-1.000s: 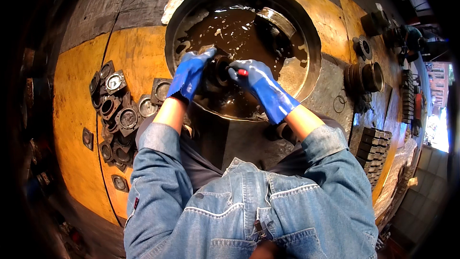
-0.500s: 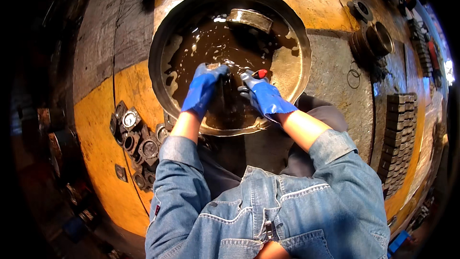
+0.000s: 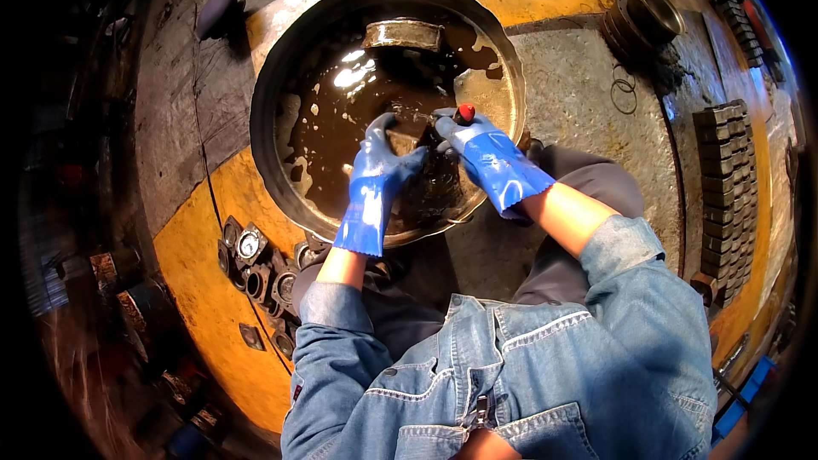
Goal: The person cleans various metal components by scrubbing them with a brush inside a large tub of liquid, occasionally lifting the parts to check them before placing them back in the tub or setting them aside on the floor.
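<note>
A round metal basin (image 3: 263, 119) of dark, foam-flecked liquid stands in front of me. Both my hands wear blue rubber gloves and are over its near half. My left hand (image 3: 379, 166) curves its thumb and fingers around a wet, brownish metal part (image 3: 404, 144), low at the liquid; its full shape is hidden. Just to the right, my right hand (image 3: 477, 143) is closed on a tool with a red handle end (image 3: 466, 112); its working end cannot be made out. A thick curved metal piece (image 3: 403, 34) rests in the basin's far side.
Several greasy flanged metal parts (image 3: 264, 268) lie on the yellow floor left of the basin. To the right are a stack of dark blocks (image 3: 724, 196), metal cylinders (image 3: 652, 13) and thin rings (image 3: 624, 94). A dark rounded object (image 3: 218, 13) sits at the far left.
My left hand has turned, with its thumb and fingers wider around the part. The red handle end now points more upward. My view has shifted, so the basin appears further left.
</note>
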Motion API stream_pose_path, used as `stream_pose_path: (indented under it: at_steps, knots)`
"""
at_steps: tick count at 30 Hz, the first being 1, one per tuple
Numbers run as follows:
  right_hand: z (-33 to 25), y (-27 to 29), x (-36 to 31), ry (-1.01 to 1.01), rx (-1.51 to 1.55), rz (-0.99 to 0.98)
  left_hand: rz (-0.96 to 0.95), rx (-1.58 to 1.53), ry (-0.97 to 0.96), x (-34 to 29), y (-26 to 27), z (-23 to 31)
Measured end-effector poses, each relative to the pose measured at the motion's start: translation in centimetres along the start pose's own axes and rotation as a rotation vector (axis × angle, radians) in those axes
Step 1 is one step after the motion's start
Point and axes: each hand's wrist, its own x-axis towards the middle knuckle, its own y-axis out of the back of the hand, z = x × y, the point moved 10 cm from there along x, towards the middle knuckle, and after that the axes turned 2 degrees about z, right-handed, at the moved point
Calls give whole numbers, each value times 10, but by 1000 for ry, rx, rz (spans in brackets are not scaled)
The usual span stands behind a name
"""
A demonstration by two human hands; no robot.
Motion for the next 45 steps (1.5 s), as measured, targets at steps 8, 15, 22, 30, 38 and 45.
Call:
stream_pose_path:
  at_steps: [8,15,22,30,38,45]
  knots:
    - [-28,-34,-22,426,67,-248,-100,-14,-139,-21,18,-32]
    - [-53,-83,-74,1023,-645,-34,-130,13,-66,-28,27,-91]
    - [-29,-61,-9,413,-224,-151,-228,344,25,-30,21,-128]
    - [-37,-122,-75,1177,-700,-469,-172,391,-26,-32,23,-153]
    - [26,-50,46,100,111,-84,-344,203,112,-15,13,-105]
    - [54,-58,31,-153,-88,-66,-222,486,223,-4,2,-60]
